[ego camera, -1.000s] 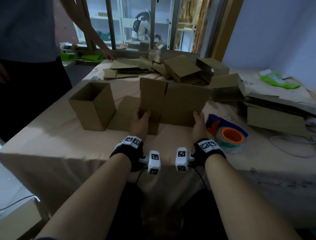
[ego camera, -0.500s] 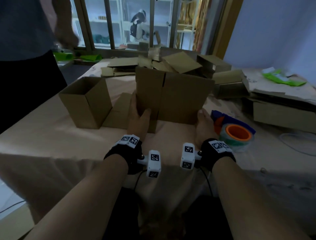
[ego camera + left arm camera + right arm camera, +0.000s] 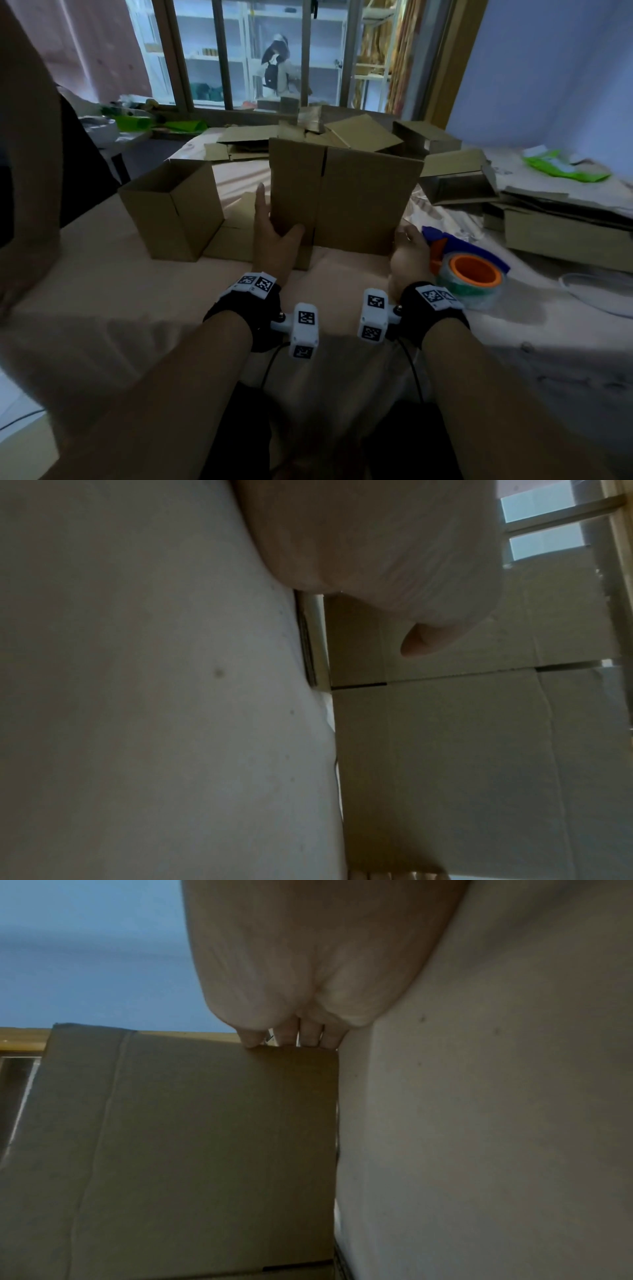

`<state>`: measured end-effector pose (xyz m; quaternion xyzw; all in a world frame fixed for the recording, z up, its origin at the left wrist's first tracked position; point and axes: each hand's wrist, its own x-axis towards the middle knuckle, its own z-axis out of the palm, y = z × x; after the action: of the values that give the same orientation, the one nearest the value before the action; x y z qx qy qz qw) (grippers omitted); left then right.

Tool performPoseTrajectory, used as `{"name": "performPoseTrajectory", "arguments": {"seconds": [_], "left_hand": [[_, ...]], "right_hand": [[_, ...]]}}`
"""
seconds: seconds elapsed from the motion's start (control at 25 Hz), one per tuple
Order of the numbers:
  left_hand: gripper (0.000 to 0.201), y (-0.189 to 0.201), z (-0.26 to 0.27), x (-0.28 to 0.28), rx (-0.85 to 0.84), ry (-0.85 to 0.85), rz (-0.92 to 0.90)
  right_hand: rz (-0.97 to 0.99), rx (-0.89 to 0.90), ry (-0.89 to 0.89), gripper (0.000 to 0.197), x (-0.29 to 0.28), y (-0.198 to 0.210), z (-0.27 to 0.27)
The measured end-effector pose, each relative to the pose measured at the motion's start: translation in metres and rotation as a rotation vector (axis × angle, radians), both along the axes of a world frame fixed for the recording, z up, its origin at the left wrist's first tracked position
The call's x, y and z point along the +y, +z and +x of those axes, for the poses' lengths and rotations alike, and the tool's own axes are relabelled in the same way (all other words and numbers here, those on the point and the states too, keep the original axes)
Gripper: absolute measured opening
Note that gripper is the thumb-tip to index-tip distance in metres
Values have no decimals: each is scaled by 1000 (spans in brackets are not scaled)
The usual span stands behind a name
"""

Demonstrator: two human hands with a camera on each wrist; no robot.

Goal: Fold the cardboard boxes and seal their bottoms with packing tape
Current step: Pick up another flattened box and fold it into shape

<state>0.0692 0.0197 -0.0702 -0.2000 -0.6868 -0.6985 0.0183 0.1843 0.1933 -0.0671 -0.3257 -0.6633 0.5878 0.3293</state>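
A flattened brown cardboard box (image 3: 356, 198) stands on edge in the middle of the cloth-covered table (image 3: 102, 274). My left hand (image 3: 274, 226) holds its lower left edge, thumb on the front face and fingers reaching behind. My right hand (image 3: 406, 243) grips the lower right corner. In the left wrist view the thumb (image 3: 421, 642) presses the box's face (image 3: 462, 750). The right wrist view has the fingertips (image 3: 308, 1039) curled on the box's edge (image 3: 188, 1150). A tape dispenser (image 3: 472, 274) with an orange core lies just right of my right hand.
An open, set-up box (image 3: 174, 209) stands to the left with flat cardboard (image 3: 236, 236) beside it. More boxes and flats are piled at the back (image 3: 359, 137) and right (image 3: 565, 233). Another person (image 3: 27, 171) stands at the table's left edge. A white cable (image 3: 589, 298) lies far right.
The box has come a little nearer to me between my hands, and my left fingers now reach higher along its left edge. The person at left has pulled their arm back from the far table.
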Motion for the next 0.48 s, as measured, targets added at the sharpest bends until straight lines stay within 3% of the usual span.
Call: {"name": "performPoseTrajectory", "arguments": {"seconds": [0.2,0.48], "left_hand": [[77,1,0,-1,66,24,32],[77,-2,1,-1,30,-8,87]], "right_hand": [[11,13,-47,33,-1,0,0],[25,-1,-17,35,-4,0,-3]]}}
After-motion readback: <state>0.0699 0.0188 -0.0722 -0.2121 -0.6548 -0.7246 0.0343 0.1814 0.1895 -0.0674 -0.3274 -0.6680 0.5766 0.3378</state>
